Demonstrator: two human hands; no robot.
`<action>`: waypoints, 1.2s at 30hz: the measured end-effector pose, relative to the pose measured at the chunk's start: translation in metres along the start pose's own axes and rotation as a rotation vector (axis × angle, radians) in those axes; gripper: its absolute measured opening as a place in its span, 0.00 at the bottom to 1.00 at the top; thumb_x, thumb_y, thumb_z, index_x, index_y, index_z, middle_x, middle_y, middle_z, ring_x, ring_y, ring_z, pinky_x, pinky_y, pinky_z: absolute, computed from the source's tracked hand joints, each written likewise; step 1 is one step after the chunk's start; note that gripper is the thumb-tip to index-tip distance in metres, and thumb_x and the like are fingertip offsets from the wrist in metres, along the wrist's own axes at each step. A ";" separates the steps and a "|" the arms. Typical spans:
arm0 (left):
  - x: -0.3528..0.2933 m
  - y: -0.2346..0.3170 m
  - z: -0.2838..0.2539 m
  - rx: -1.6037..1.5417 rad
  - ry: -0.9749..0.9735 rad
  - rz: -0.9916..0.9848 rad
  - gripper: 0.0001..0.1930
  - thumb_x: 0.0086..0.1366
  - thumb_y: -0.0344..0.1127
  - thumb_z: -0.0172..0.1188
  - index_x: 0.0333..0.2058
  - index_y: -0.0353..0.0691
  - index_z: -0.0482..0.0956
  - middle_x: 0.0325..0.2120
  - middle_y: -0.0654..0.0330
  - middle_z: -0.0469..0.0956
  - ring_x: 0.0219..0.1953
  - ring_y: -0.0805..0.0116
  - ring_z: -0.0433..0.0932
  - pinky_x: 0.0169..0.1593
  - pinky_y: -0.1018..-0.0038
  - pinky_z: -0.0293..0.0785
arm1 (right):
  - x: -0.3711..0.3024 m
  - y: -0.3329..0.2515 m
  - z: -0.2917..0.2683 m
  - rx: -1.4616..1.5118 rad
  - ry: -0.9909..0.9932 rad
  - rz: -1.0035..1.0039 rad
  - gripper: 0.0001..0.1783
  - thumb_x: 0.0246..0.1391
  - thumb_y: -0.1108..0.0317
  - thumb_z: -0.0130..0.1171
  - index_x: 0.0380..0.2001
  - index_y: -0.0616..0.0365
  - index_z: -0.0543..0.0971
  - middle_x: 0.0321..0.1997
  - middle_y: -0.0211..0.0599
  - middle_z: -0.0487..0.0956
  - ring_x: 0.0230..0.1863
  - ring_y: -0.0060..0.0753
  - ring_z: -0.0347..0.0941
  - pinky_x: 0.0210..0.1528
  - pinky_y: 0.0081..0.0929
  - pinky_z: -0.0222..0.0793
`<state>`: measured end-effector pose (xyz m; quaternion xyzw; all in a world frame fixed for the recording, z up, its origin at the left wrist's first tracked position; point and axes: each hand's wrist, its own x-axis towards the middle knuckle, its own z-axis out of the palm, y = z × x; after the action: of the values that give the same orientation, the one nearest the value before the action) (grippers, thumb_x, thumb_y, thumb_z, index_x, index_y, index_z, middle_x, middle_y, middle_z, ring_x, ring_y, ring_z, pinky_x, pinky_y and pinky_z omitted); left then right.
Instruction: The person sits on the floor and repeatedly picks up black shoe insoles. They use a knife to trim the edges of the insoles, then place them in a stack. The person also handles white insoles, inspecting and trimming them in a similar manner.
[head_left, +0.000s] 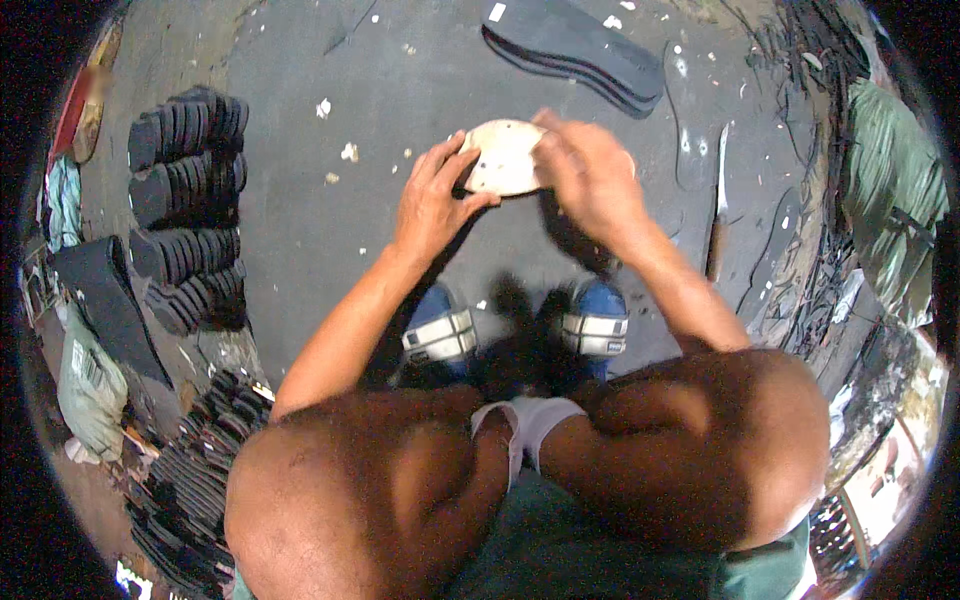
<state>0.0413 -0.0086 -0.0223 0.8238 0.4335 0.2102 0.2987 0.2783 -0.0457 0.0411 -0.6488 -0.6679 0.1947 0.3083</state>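
Note:
A pale, sole-shaped flat template (503,160) with small dark spots is held above the dark sheet (330,230), between my feet and a stack of black soles. My left hand (436,195) grips its left end, thumb along the near edge and fingers at the far side. My right hand (590,180) is slightly blurred; its fingers curl over the template's middle and right part, hiding much of it. The template's right tip shows just past that hand. What lies under the right fingers is hidden.
Black soles (575,60) lie stacked beyond my hands. A knife with a wooden handle (717,230) lies to the right, near a sole-shaped outline (690,120). Rows of black soles (190,190) stand at left, with more black pieces (190,480) below. Dark scraps and a green sack (895,190) line the right.

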 end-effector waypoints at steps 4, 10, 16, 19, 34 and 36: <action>0.015 0.001 0.000 -0.010 0.000 0.002 0.37 0.46 0.42 0.82 0.56 0.41 0.80 0.62 0.52 0.75 0.61 0.47 0.75 0.62 0.57 0.75 | -0.022 0.046 -0.029 -0.209 -0.174 -0.058 0.31 0.61 0.62 0.63 0.66 0.58 0.72 0.60 0.56 0.78 0.61 0.59 0.74 0.64 0.51 0.69; 0.007 -0.004 0.003 -0.088 0.013 -0.089 0.43 0.45 0.49 0.83 0.60 0.41 0.78 0.68 0.49 0.68 0.68 0.45 0.68 0.69 0.53 0.69 | -0.010 0.060 -0.038 -0.358 -0.346 -0.191 0.38 0.55 0.57 0.69 0.68 0.56 0.70 0.69 0.53 0.72 0.69 0.55 0.69 0.71 0.49 0.65; 0.001 -0.023 0.011 0.016 0.009 0.067 0.39 0.46 0.41 0.83 0.58 0.37 0.80 0.68 0.47 0.68 0.63 0.42 0.71 0.64 0.54 0.72 | 0.067 0.093 -0.071 -0.408 -0.043 -0.149 0.38 0.53 0.58 0.70 0.66 0.57 0.71 0.65 0.51 0.76 0.66 0.57 0.71 0.67 0.49 0.66; 0.001 -0.028 0.016 0.008 0.004 0.096 0.39 0.44 0.40 0.84 0.56 0.34 0.81 0.66 0.45 0.71 0.61 0.42 0.74 0.63 0.55 0.73 | 0.070 0.105 -0.070 -0.369 -0.050 -0.218 0.41 0.49 0.59 0.73 0.64 0.59 0.71 0.62 0.53 0.77 0.63 0.59 0.72 0.65 0.50 0.68; 0.003 -0.030 0.003 -0.031 -0.031 0.089 0.35 0.46 0.37 0.83 0.56 0.42 0.83 0.61 0.45 0.74 0.61 0.42 0.75 0.61 0.55 0.76 | -0.055 0.063 -0.013 -0.272 -0.323 -0.031 0.40 0.60 0.52 0.66 0.71 0.54 0.67 0.74 0.52 0.68 0.73 0.57 0.64 0.73 0.51 0.61; 0.004 -0.029 -0.001 0.102 -0.034 0.173 0.35 0.46 0.37 0.83 0.56 0.42 0.83 0.61 0.44 0.75 0.59 0.43 0.76 0.58 0.55 0.78 | -0.068 0.067 -0.020 -0.266 -0.300 0.021 0.40 0.60 0.51 0.67 0.71 0.53 0.67 0.75 0.50 0.67 0.73 0.56 0.64 0.73 0.49 0.62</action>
<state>0.0254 0.0080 -0.0412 0.8758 0.3656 0.1987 0.2445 0.3398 -0.1096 0.0010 -0.6545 -0.7194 0.2024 0.1148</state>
